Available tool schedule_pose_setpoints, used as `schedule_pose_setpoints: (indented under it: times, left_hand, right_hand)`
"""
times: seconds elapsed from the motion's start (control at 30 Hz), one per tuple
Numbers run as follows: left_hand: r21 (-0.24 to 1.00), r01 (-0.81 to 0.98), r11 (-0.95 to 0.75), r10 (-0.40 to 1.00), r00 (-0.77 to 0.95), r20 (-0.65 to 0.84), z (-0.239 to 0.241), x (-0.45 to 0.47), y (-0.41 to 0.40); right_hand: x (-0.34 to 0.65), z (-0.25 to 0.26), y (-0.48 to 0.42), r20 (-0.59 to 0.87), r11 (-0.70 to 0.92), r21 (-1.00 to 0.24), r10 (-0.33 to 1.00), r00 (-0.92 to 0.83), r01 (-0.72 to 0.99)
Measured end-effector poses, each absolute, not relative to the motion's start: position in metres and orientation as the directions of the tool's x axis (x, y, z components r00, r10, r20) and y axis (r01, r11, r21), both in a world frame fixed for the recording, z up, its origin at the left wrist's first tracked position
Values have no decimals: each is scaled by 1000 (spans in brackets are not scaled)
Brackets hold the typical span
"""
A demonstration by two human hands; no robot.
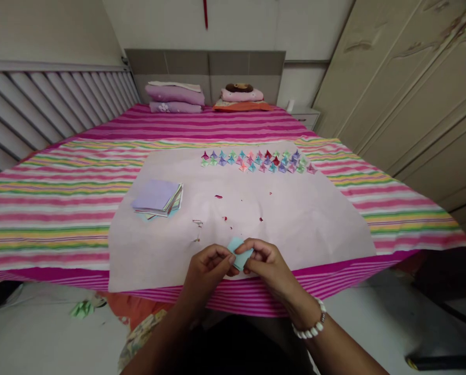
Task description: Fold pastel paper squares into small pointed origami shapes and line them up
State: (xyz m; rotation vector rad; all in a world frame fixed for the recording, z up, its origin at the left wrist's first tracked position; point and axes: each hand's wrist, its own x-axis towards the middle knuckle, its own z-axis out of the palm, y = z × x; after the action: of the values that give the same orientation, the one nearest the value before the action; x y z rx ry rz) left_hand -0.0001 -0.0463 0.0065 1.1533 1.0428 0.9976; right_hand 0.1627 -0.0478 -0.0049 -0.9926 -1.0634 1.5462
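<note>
Both my hands pinch a small folded light-blue paper piece [238, 250] just above the near edge of the pale pink sheet [295, 219] spread over the bed. My left hand [207, 271] grips its left side with curled fingers. My right hand [266, 263], with a white bead bracelet on the wrist, grips its right side. A stack of square coloured papers [157, 200], lilac on top, lies to the left on the sheet. Several small folded paper shapes [256, 160] in many colours are lined up in rows at the sheet's far side.
The bed has a pink, green and yellow striped cover [53, 203]. Folded pillows and blankets [174, 96] lie by the headboard. A slatted rail stands on the left, a cream wardrobe [413, 94] on the right. Tiny paper scraps [218, 197] dot the sheet; a green paper bit [82, 309] lies on the floor.
</note>
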Motion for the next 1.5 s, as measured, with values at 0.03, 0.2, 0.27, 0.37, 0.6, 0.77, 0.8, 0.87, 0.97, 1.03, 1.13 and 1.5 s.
schedule_pose_setpoints:
  times: [0.03, 0.2, 0.27, 0.37, 0.6, 0.77, 0.8, 0.87, 0.97, 1.03, 1.13, 1.5]
  left_hand:
    - [987, -74, 141, 968, 217, -122, 6, 0, -46]
    - [993, -51, 106, 977, 190, -95, 3, 1, -44]
    - [999, -2, 32, 982, 187, -31, 2, 2, -44]
    - [992, 75, -97, 982, 167, 83, 0, 2, -43]
    - [984, 129, -125, 986, 130, 109, -1, -5, -39]
    - [996, 92, -17, 991, 135, 5, -3, -7, -39]
    - [997, 72, 9, 990, 138, -19, -2, -7, -38]
    - [998, 36, 46, 988, 146, -51, 0, -7, -38]
    - [999, 2, 42, 985, 167, -42, 4, -7, -38]
    - [1000, 7, -5, 984, 176, 4, 5, -7, -38]
    - [992, 85, -95, 978, 195, 77, 5, -7, -38]
    - [952, 265, -155, 985, 119, 127, 1, -6, -38]
  right_hand:
    - [164, -5, -48, -77, -131, -956, 976, -205, -264]
    - [168, -5, -48, -21, -59, -974, 985, -174, -217]
    - [166, -5, -46, -29, -42, -988, 995, -93, -149]
    - [164, -5, -44, -23, -25, -995, 999, -25, -100]
    - [164, -4, -44, -19, -21, -996, 999, -27, -82]
    - [165, 0, -45, -25, -30, -994, 998, -54, -101]
    - [166, 1, -45, -26, -32, -994, 998, -59, -105]
    - [167, 1, -45, -28, -35, -993, 997, -69, -115]
    - [168, 0, -44, -26, -35, -992, 997, -70, -123]
    - [169, 0, -44, -21, -29, -992, 998, -65, -122]
    - [169, 2, -43, -6, -13, -994, 998, -57, -110]
    - [170, -1, -41, 20, 16, -999, 997, -81, -42]
